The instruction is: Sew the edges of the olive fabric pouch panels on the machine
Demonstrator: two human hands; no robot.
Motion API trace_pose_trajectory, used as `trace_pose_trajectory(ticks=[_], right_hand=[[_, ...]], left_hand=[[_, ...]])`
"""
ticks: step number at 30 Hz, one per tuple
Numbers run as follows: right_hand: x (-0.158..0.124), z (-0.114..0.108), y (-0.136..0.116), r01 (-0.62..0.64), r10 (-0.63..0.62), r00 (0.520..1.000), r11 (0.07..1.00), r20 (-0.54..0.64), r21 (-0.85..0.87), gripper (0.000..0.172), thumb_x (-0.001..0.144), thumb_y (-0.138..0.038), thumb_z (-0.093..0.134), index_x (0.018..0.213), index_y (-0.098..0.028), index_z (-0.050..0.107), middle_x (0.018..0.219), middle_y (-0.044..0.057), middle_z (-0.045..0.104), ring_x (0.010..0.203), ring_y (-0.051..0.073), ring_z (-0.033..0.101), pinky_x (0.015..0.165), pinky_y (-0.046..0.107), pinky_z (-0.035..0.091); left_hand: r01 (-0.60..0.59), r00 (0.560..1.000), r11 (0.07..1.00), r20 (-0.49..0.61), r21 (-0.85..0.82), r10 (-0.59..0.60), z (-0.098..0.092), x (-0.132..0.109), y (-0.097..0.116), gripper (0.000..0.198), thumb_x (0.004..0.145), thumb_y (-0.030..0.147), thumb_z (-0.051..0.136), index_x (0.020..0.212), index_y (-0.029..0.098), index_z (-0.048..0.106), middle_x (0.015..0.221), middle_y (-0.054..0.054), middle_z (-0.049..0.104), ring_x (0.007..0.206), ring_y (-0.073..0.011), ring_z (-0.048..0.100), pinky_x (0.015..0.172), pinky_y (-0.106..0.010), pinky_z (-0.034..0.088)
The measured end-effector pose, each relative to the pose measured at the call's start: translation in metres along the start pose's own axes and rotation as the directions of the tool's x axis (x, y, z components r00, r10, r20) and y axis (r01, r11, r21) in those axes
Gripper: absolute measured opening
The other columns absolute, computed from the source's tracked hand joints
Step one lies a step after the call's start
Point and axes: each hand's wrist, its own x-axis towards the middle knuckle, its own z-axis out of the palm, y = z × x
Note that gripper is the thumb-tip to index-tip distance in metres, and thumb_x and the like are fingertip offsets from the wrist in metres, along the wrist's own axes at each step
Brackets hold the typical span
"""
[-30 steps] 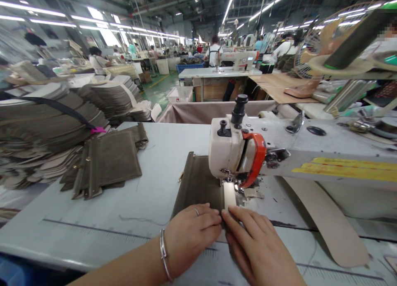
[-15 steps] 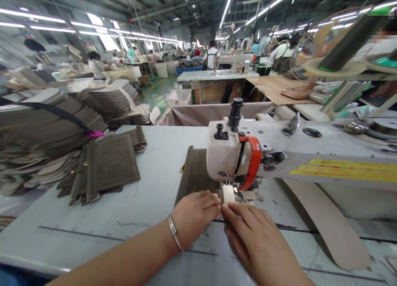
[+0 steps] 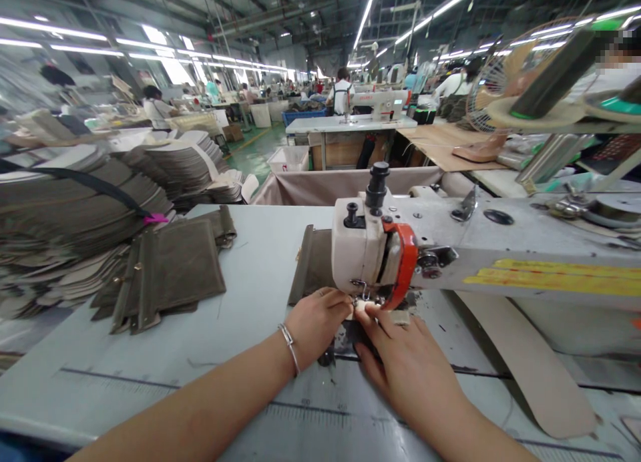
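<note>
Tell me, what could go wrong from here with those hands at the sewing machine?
The bare left hand and bare right hand have their fingertips close to the needle area of the white metal sewing machine, so a slip might injure a finger.

The narrow pale strip at the fingertips could slide out of line with the dark olive flat panel, perhaps giving a crooked seam.

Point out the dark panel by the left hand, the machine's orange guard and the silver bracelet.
Dark panel (image 3: 319, 260), head view: exposed middle.
Orange guard (image 3: 409, 256), head view: curved side.
Silver bracelet (image 3: 288, 340), head view: band's middle.
</note>
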Motion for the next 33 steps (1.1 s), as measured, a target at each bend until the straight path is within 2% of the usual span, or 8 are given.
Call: trace_pose_trajectory(ticks=[7, 24, 28, 33], right_hand=[[0.002, 0.004, 0.002, -0.012, 0.012, 1.0, 0.999, -0.02, 0.037, 0.044, 0.091, -0.03, 0.052, 0.133, -0.02, 0.049, 0.128, 0.01, 0.054, 0.113, 0.031, 0.048, 0.093, 0.049, 0.039], [0.004, 0.008, -0.001, -0.062, 0.068, 0.996, 0.992, -0.053, 0.111, 0.041, 0.091, -0.026, 0.051, 0.13, -0.019, 0.051, 0.121, 0.011, 0.057, 0.109, 0.031, 0.047, 0.091, 0.049, 0.037], [0.004, 0.006, -0.005, -0.077, 0.086, 0.993, 0.991, -0.081, 0.106, 0.037, 0.091, -0.027, 0.051, 0.128, -0.022, 0.053, 0.121, 0.008, 0.057, 0.109, 0.03, 0.046, 0.092, 0.048, 0.037], [0.005, 0.004, -0.012, -0.082, 0.093, 0.99, 0.991, -0.104, 0.104, 0.026, 0.09, -0.03, 0.053, 0.115, -0.025, 0.059, 0.113, 0.003, 0.06, 0.102, 0.026, 0.05, 0.089, 0.044, 0.04]], left_hand=[[0.031, 0.994, 0.999, -0.106, 0.017, -0.029, 0.004, 0.003, -0.001, 0.015, 0.088, 0.009, 0.056, 0.097, 0.016, 0.066, 0.103, -0.003, 0.067, 0.1, -0.0184, 0.06, 0.095, -0.031, 0.049], [0.052, 0.991, 0.999, -0.126, -0.002, -0.052, 0.005, 0.005, 0.0, 0.022, 0.083, 0.002, 0.055, 0.096, 0.017, 0.065, 0.103, -0.005, 0.067, 0.099, -0.019, 0.061, 0.095, -0.032, 0.051], [0.028, 0.988, 0.999, -0.153, 0.017, -0.025, 0.007, 0.004, -0.002, 0.025, 0.081, 0.0, 0.053, 0.093, 0.017, 0.065, 0.102, -0.004, 0.068, 0.096, -0.0198, 0.063, 0.092, -0.034, 0.053], [-0.048, 0.978, 0.998, -0.2, 0.042, 0.055, 0.009, 0.0, -0.006, 0.025, 0.081, 0.0, 0.052, 0.093, 0.018, 0.066, 0.1, -0.005, 0.068, 0.096, -0.0203, 0.063, 0.089, -0.034, 0.055]])
